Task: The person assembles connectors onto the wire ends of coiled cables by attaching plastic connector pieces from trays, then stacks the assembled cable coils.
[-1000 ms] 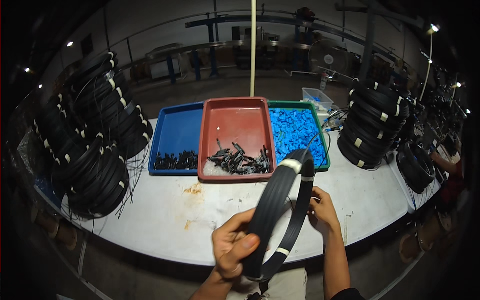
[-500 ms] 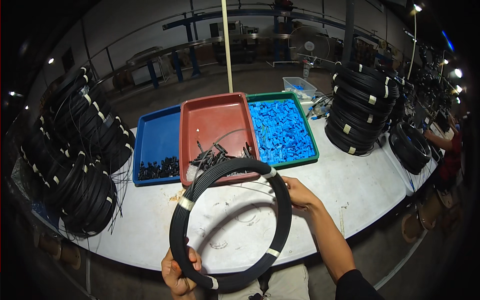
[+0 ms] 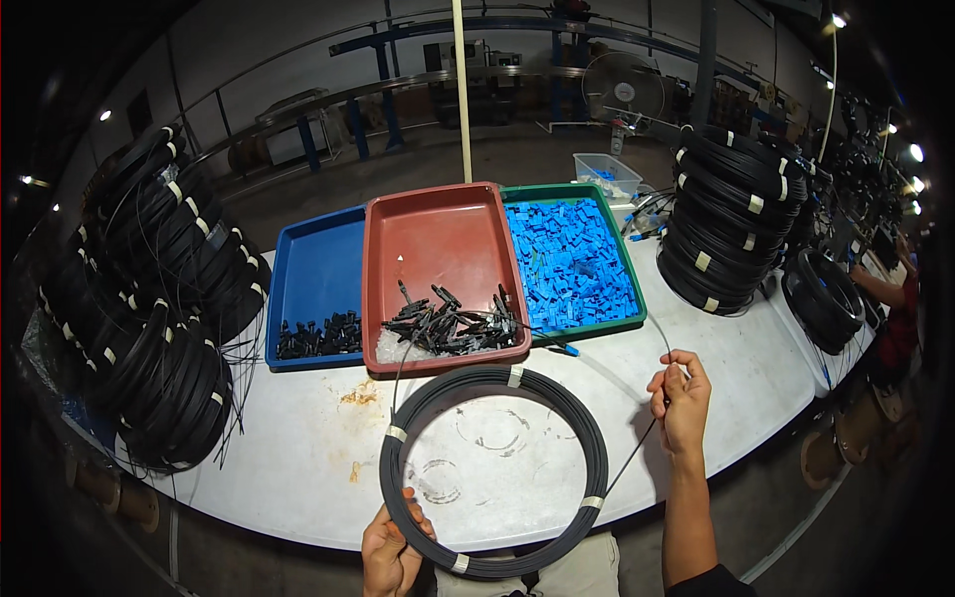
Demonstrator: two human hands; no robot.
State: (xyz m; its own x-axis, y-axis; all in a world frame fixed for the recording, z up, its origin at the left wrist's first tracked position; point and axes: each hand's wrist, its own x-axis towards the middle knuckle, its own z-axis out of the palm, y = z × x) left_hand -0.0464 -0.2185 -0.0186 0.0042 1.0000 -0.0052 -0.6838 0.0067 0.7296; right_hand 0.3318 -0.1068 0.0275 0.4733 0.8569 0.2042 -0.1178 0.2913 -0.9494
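My left hand (image 3: 393, 547) is closed round the lower left of a coil of black cable (image 3: 594, 438), bound with several pale tape bands. The coil is tilted up over the front of the table. Right of it, my right hand (image 3: 684, 403) pinches a loose length of the same black cable (image 3: 634, 456), which runs up from the coil's right side and curves above my fingers. Another loose end arcs from the coil's left over the red tray, and a small blue connector (image 3: 569, 349) shows near the green tray's front edge.
Blue (image 3: 316, 239), red (image 3: 428, 234) and green (image 3: 637, 298) trays stand on the white table (image 3: 736, 368), holding small black parts and blue connectors. Stacks of black coils rise at left (image 3: 179, 388) and right (image 3: 731, 219). Another person's arm (image 3: 875, 284) shows far right.
My right hand has left the coil's rim and moved right, drawing out a loose cable. The coil has shifted right and lower, still in my left hand.
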